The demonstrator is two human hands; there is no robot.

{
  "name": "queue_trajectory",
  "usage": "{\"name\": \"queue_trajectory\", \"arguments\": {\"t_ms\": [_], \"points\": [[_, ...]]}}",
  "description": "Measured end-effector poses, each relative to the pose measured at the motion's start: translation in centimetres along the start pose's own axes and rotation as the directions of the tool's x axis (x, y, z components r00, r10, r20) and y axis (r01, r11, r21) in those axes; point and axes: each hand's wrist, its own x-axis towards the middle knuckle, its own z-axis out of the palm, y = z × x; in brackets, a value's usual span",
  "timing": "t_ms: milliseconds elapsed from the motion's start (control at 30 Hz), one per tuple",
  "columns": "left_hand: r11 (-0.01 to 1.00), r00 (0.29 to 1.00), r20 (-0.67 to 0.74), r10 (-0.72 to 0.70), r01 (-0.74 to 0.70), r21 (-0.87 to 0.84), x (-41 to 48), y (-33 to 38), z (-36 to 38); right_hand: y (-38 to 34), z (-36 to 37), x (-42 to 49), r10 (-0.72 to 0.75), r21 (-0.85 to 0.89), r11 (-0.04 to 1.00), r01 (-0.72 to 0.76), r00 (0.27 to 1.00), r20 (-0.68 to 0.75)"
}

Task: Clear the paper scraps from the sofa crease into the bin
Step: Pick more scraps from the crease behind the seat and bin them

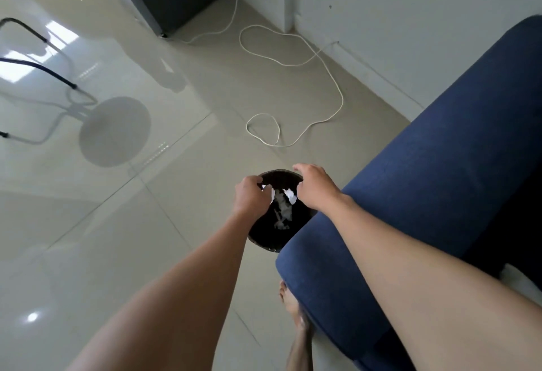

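Right now the paper scraps (289,194) are at the bin (271,243), which stands on the floor (146,224) tight against the end of the blue sofa (425,180). Some white pieces show between the two hands at the bin's mouth, and paler, blurred ones lie lower against the dark inside; whether those are falling or already settled I can't tell.

Both hands are directly over the opening. The left hand (250,196) is curled, its fingers drawn in around a white scrap at the near-left of the rim. The right hand (315,187) hovers palm down with fingers loosely spread, a white piece showing just under its inner edge; I can't tell if it grips that piece or has let it go.

So the drop is straight down: the bin's mouth lies beneath both hands, neither needing to travel sideways. I'd judge the left hand only has to uncurl. The sofa crease itself is out of sight, so any remaining scraps there can't be judged. A white cable (293,62) loops on the floor beyond, well apart.
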Motion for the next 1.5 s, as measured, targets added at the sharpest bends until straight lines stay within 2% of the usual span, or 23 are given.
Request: {"name": "queue_trajectory", "arguments": {"t_ms": [167, 367, 500, 733, 933, 1100, 1333, 1500], "points": [[0.995, 0.999, -0.004, 0.052, -0.051, 0.088, -0.8, 1.7, -0.1, 1.0, -1.7, -1.0, 0.026, 0.018, 1.0, -0.025, 0.997, -0.07], [0.929, 0.969, 0.031, 0.244, -0.243, 0.278, -4.2, 8.5, 2.7, 4.0, -6.5, -4.5, 0.038, -0.016, 0.999, -0.045, 0.955, -0.293], [0.837, 0.905, 0.134, 0.404, -0.425, 0.346, -7.5, 13.9, 7.2, 8.9, -9.7, -7.4, 0.118, 0.046, 0.993, -0.108, 0.905, -0.409], [0.587, 0.752, 0.307, 0.583, -0.651, 0.481, -15.8, 21.4, 18.3, 23.3, -14.5, -16.3, 0.342, 0.194, 0.94, -0.282, 0.788, -0.512], [0.482, 0.673, 0.442, 0.593, -0.736, 0.475, -22.8, 25.5, 28.6, 35.1, -16.2, -23.2, 0.495, 0.317, 0.868, -0.383, 0.708, -0.503], [0.459, 0.666, 0.535, 0.519, -0.746, 0.483, -25.8, 26.7, 36.7, 42.5, -16.0, -26.5, 0.548, 0.38, 0.835, -0.398, 0.664, -0.509], [0.394, 0.624, 0.658, 0.421, -0.78, 0.487, -25.6, 25.4, 46.3, 51.1, -12.7, -27.6, 0.681, 0.522, 0.724, -0.451, 0.586, -0.439], [0.345, 0.571, 0.712, 0.409, -0.819, 0.459, -23.6, 25.1, 52.9, 56.9, -10.1, -25.5, 0.72, 0.559, 0.677, -0.479, 0.589, -0.368]]}}
